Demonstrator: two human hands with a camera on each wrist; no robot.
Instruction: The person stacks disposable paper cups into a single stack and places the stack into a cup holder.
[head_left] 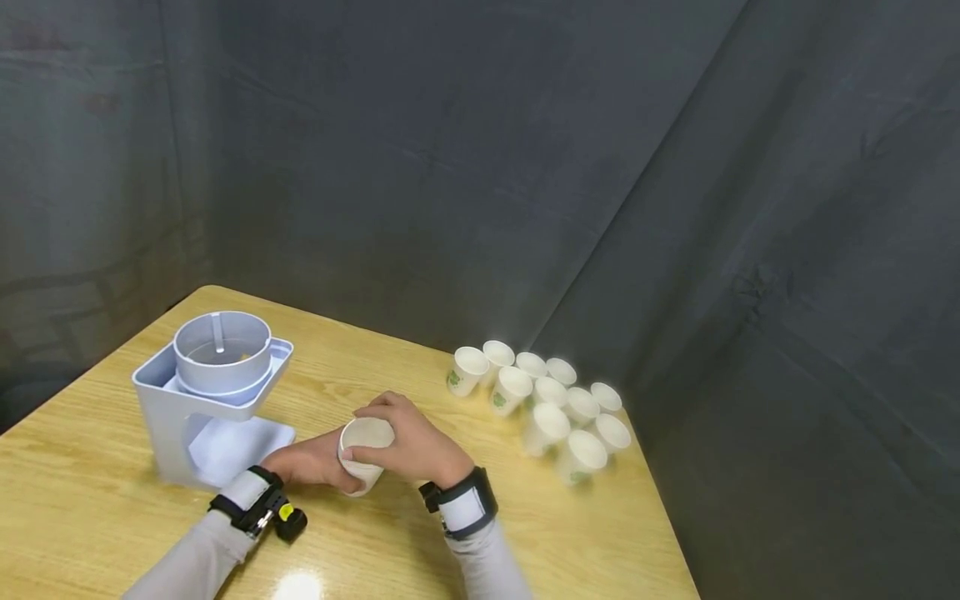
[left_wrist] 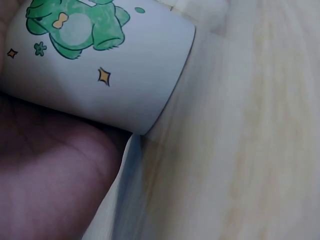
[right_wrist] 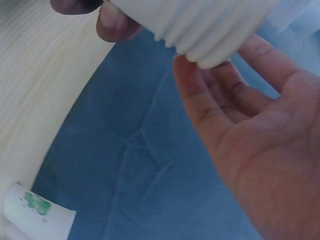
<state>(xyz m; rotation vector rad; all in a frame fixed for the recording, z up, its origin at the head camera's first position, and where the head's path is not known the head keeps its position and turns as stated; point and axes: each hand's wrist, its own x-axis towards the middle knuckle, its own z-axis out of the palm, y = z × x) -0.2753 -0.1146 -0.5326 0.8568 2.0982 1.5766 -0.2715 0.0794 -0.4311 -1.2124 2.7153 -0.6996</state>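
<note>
A nested stack of white paper cups [head_left: 367, 434] is held over the wooden table between both hands. My left hand [head_left: 311, 461] grips the stack's side from the left, its fingers partly hidden behind the cups. My right hand [head_left: 422, 442] pinches the rim at the mouth of the stack, thumb on the near side and fingers on the far side. Several closely packed rims of the stack [right_wrist: 215, 30] show in the right wrist view. The left wrist view shows a green bear and small orange stars on the outer paper cup [left_wrist: 135, 65], beside the left palm [left_wrist: 55, 175].
Left of the hands stands a white device [head_left: 168, 433] with a round bowl [head_left: 225, 379] on top and an open bay below. Several single paper cups [head_left: 512, 387] stand upright in a group at the back right, near the table [head_left: 480, 533] edge. Grey cloth [head_left: 450, 167] hangs behind.
</note>
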